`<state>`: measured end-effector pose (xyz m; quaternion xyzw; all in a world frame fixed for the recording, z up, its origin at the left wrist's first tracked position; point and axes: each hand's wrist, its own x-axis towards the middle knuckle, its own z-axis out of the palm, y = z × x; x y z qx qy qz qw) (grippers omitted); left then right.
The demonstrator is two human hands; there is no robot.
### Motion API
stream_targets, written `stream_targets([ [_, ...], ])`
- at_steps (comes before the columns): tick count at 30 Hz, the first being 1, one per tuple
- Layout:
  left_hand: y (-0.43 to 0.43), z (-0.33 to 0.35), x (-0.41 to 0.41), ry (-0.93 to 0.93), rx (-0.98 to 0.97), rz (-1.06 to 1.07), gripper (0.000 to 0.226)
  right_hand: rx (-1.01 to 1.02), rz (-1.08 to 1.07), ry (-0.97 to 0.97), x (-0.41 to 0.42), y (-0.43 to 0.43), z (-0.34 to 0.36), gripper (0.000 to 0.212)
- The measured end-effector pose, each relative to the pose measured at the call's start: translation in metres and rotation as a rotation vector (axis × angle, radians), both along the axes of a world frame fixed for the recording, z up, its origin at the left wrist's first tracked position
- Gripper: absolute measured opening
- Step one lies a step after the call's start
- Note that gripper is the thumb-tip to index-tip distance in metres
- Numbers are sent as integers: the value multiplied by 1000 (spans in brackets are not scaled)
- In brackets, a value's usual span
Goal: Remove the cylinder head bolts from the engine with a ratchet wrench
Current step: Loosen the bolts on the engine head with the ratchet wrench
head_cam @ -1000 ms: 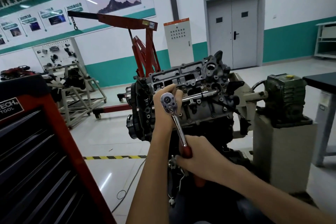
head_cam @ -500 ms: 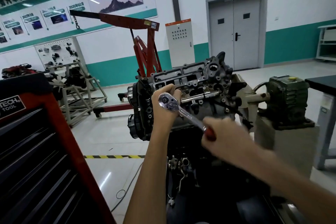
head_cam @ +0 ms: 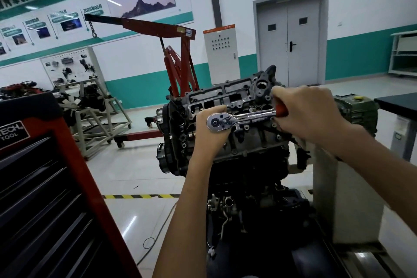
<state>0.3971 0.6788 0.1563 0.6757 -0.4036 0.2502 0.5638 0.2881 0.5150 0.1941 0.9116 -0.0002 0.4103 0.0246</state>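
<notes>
Hands (head_cam: 309, 113) hold ratchet wrench (head_cam: 239, 118) on engine (head_cam: 248, 142); crane (head_cam: 158, 27) behind.

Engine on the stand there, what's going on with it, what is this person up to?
A person is working a ratchet wrench on the upper part of the engine, which sits on a stand in a workshop. The left hand is curled behind the wrench's head and steadies it against the engine. The right hand grips the red handle, which points out to the right, roughly level. Whatever the wrench is turning is hidden behind the left hand, so how far out it is cannot be told.
</notes>
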Motion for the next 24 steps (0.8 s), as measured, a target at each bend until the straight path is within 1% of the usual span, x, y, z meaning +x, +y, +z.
stream_targets([
  [1,-1,-2,1,6,-27,-4,29,17,-10,33,0,3,-5,13],
  [3,-1,-7,4,27,-90,-2,34,119,6,128,-4,17,-32,11],
  [5,-4,-7,6,42,-111,18,40,310,79,262,-8,41,-62,14],
  [6,-7,-6,5,55,-114,26,43,456,167,358,-9,57,-75,18],
  [8,-12,-6,3,79,-129,27,46,782,450,502,-12,88,-93,23],
  [9,-13,-6,2,84,-138,25,46,882,554,527,-13,98,-98,25],
  [10,-12,-7,2,81,-140,28,46,902,591,523,-12,99,-100,27],
  [11,-10,-7,3,71,-133,36,45,856,567,509,-11,93,-97,28],
  [12,-6,-7,3,58,-121,41,46,749,497,490,-10,81,-92,27],
  [14,1,-6,2,35,-86,20,46,455,321,448,-8,51,-73,23],
  [15,3,-4,1,30,-66,-1,44,334,271,403,-6,34,-60,20],
  [17,4,0,0,9,-4,-28,34,94,181,236,-3,7,-28,13],
  [19,1,5,-2,-5,59,-27,27,-73,104,62,1,-7,-3,15],
  [20,0,5,-2,0,63,-22,28,-95,79,39,3,-9,1,16],
  [21,-1,4,0,8,43,-13,32,-82,61,56,3,-9,0,15],
  [23,-2,0,3,31,-30,4,44,34,70,132,0,1,-22,13],
  [24,-3,-1,5,42,-62,18,48,135,98,176,-2,9,-38,11],
])
